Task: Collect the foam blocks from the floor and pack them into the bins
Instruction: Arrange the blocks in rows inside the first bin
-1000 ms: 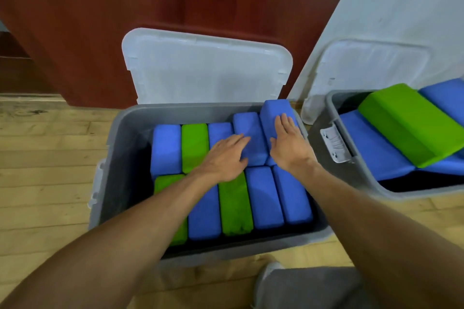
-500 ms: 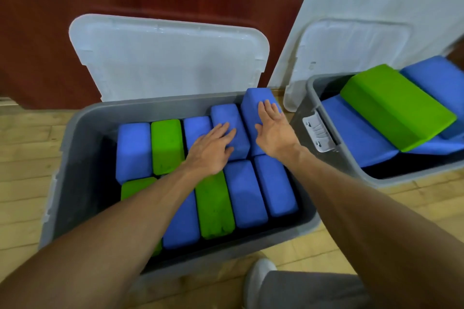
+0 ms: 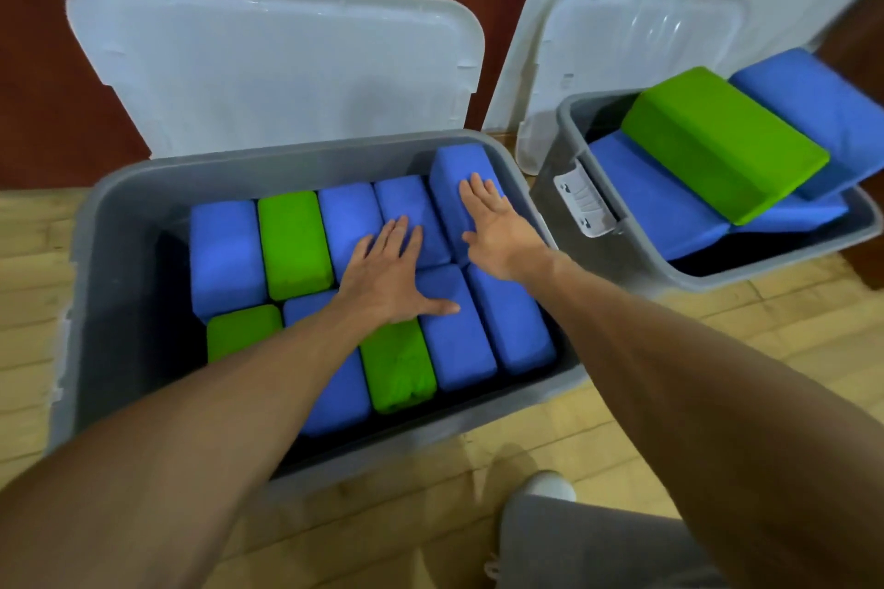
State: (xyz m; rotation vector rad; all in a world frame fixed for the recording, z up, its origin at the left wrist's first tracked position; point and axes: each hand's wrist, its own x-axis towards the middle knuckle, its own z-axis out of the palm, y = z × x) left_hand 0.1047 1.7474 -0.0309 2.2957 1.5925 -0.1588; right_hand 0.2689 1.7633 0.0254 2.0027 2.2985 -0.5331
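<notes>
Pressing down into the large grey plastic bin [image 3: 119, 277] at 12 o'clock: left hand [image 3: 387, 277] laid flat over the seam between the two packed rows of blue and green rectangular foam blocks [image 3: 294, 244], right hand [image 3: 497, 225] flat on the tilted blue foam block [image 3: 449, 165] wedged into the bin's 1 o'clock corner. Little give over the past second, with that corner block still riding up proud of its neighbours against the end wall. Left palm shifted slightly toward 6 o'clock since a second ago, thumb now splayed out to 3 o'clock across a near-row blue block. Fingers [image 3: 399, 230] of both hands straight and a little apart, gripping nothing, only pushing. Behind, a translucent white lid [image 3: 277, 62] propped upright. At 2 o'clock, well apart from the hands, a second grey plastic bin [image 3: 622, 254] loosely heaped, a bright green foam block [image 3: 722, 139] lying aslant over blue ones. No loose blocks in sight on the visible wooden floor [image 3: 28, 254]. By the look of it, collecting largely done here and packing nearly so. Probably more pressure or a re-angling of the corner block needed before closing the lid.
</notes>
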